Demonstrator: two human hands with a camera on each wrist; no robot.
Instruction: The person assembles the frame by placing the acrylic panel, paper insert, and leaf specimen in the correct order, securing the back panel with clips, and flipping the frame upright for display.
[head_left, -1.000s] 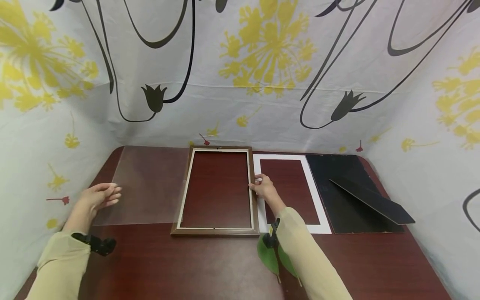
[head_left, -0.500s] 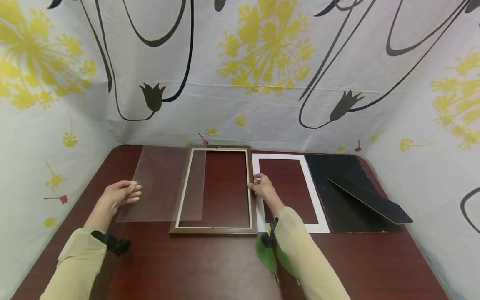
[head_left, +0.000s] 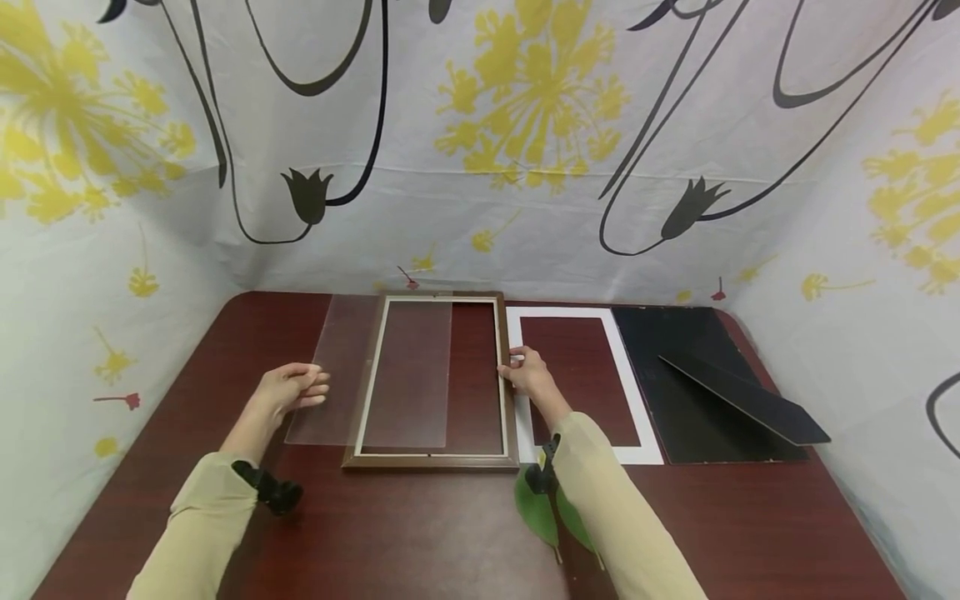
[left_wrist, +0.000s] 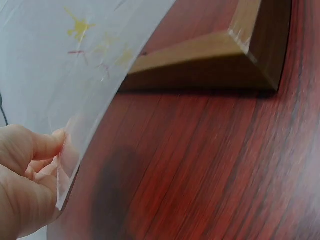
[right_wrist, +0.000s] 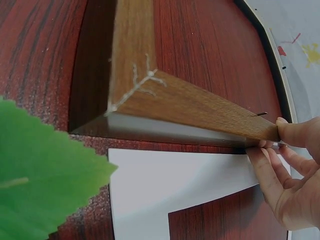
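Observation:
My left hand (head_left: 291, 390) pinches the left edge of a clear plastic sheet (head_left: 411, 375) between thumb and fingers. The sheet reaches over the left side of a brown wooden picture frame (head_left: 431, 463) and covers much of its opening. In the left wrist view the sheet (left_wrist: 85, 75) tilts up above the table, overlapping the frame's corner (left_wrist: 235, 47). My right hand (head_left: 534, 379) grips the frame's right side; in the right wrist view the thumb is on top of the wood (right_wrist: 200, 107) and the fingers are beneath or beside its outer edge.
A white mat (head_left: 600, 314) lies right of the frame, partly under my right hand. Farther right is a black backing board (head_left: 682, 333) with its easel leg (head_left: 750, 400) raised. Two green leaves (head_left: 536, 508) lie in front, partly behind my right sleeve. A patterned cloth (head_left: 360, 250) borders the table.
My left hand has moved to the right, carrying the clear sheet from beside the picture frame to over most of its opening. The right hand has stayed on the frame.

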